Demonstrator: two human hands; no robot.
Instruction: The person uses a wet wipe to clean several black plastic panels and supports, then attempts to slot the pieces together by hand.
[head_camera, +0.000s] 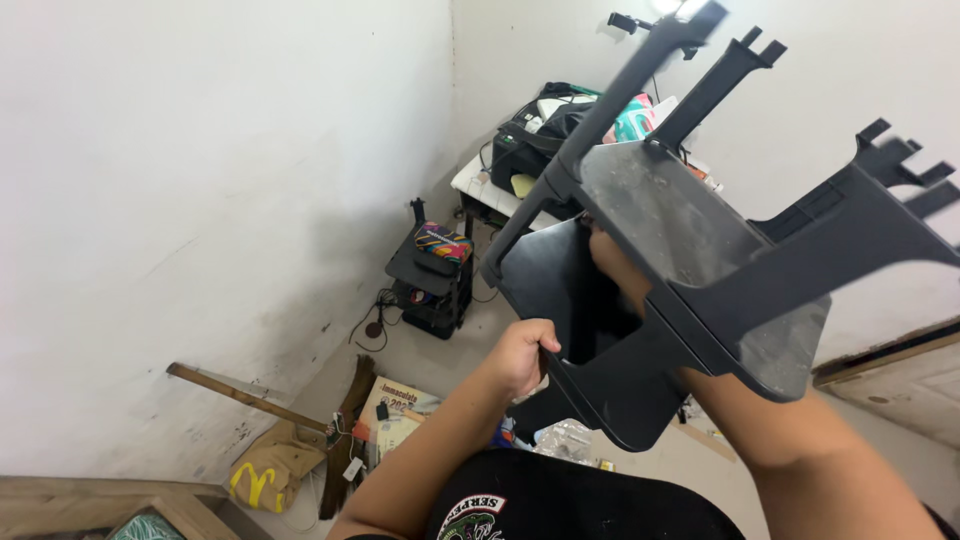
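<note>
Shelf rack (700, 290) raised, left hand (520, 355) gripping its edge — right hand (612, 262) hidden behind, grip unclear.

Shelf unit (690, 270) above littered floor (440, 370)

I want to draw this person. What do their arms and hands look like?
Both arms are bare, with no sleeves showing. The left hand wears no glove, ring or watch. The right hand is mostly hidden behind black plastic. Below is a black shirt with a round patch.
</note>
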